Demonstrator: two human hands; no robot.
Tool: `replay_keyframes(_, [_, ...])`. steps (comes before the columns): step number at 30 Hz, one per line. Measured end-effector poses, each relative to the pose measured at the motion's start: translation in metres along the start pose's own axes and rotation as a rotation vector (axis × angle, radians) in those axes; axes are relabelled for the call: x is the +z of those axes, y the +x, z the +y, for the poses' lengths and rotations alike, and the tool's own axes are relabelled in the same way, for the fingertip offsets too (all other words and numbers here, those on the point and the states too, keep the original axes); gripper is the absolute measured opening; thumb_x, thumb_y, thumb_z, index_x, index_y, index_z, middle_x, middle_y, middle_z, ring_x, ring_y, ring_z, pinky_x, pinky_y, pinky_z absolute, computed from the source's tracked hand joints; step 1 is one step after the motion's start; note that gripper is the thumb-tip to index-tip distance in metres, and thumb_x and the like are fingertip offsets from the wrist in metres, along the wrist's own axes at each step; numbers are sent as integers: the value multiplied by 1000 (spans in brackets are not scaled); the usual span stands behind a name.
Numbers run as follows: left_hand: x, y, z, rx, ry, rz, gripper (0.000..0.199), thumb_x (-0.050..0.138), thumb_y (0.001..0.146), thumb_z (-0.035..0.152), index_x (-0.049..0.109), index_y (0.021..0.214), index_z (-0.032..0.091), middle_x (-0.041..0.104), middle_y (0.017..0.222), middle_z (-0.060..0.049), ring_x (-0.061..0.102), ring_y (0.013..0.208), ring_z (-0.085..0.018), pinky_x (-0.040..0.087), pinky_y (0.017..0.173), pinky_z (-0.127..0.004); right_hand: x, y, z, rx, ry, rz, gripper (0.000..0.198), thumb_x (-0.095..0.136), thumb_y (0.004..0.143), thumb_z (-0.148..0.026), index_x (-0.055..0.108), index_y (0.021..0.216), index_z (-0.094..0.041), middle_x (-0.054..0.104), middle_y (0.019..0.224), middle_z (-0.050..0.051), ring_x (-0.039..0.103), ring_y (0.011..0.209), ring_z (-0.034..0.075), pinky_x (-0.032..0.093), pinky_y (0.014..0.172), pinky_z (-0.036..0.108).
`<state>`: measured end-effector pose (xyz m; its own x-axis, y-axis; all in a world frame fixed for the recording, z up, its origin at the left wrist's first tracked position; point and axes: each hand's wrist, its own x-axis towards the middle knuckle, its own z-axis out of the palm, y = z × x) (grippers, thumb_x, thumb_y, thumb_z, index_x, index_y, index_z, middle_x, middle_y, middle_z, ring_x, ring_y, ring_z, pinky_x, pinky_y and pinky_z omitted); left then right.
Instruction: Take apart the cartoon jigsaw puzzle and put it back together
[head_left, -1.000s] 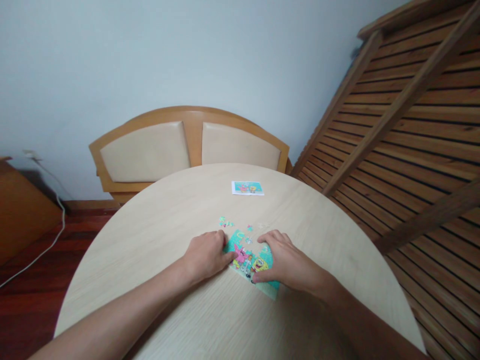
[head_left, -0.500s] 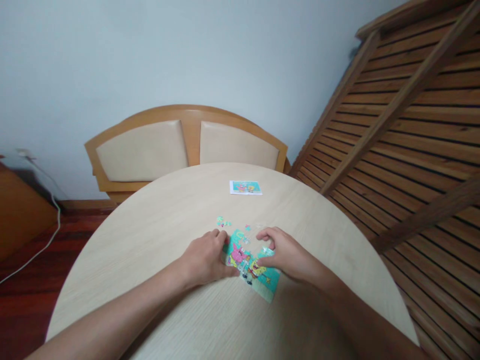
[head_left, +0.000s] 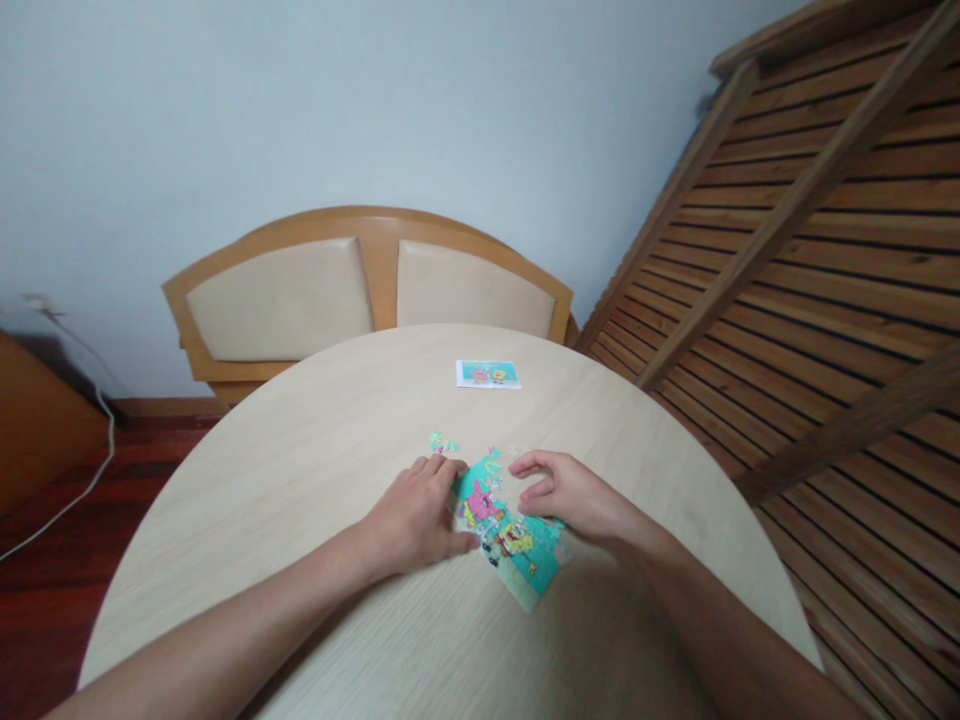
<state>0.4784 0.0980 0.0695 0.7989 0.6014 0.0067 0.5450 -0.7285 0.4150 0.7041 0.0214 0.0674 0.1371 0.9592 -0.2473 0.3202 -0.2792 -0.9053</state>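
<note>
on the tabletop [head_left: 337, 420], the jigsaw [head_left: 517, 545] seems light, fragile, best held by opposite edges; left hand [head_left: 416, 515] spread alongside; right hand [head_left: 570, 492] loosely parted.

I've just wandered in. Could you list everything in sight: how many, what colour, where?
Jigsaw puzzle: 1, teal, pink and yellow, between the hands
Loose pieces: several, mostly teal, beyond the puzzle; too small to count
Picture card: 1, teal and white, far side of table
Round table: 1, pale wood, centre
Padded backrest: 1, brown and cream, behind table
Wall: pale blue-grey, background
Slatted panel: 1, brown wood, right
Cord: 1, white, left
Furniture piece: 1, brown, left edge
Floor: dark red, lower left
Forearms: 2, bare, over table
Left hand: 1, puzzle's left edge
Right hand: 1, puzzle's right side
</note>
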Motion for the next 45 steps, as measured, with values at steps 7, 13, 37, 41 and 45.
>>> replay_keyframes(7, [-1,3,-9,-127,-20,-17,59,78,72,46,58,118,16,67,108,-11,61,99,-29,48,83,-37,13,-9,3,-214,-433,84,57,86,61,-40,67,110,-18,65,113,9,61,105,27,50,89,38])
replay_keyframes(13, [-11,3,-9,-184,25,-85,33,72,79,47,66,95,19,70,89,-5,64,79,-22,41,65,-28,41,-24,-9,-189,-747,166,77,91,54,-46,61,116,-12,59,118,14,54,113,33,45,98,44])
replay_keyframes(37, [-6,12,-28,511,0,-47,32,59,95,37,62,122,20,61,134,-12,53,129,-28,38,113,-43,49,-18,-26,-478,-1240,70,22,49,95,-19,70,92,-15,75,87,14,71,77,25,46,66,30])
replay_keyframes(41, [-7,12,-28,528,4,-48,29,59,95,35,63,119,19,63,130,-12,58,122,-27,43,107,-39,37,-14,-28,-375,-1210,132,25,44,101,-25,68,97,-17,76,83,11,72,75,25,43,62,29])
replay_keyframes(45, [-8,11,-26,489,13,-27,38,67,89,41,62,119,19,64,122,-11,60,115,-27,44,104,-40,16,-11,-25,-332,-1084,212,29,41,104,-30,68,103,-20,76,90,9,72,81,25,46,68,31])
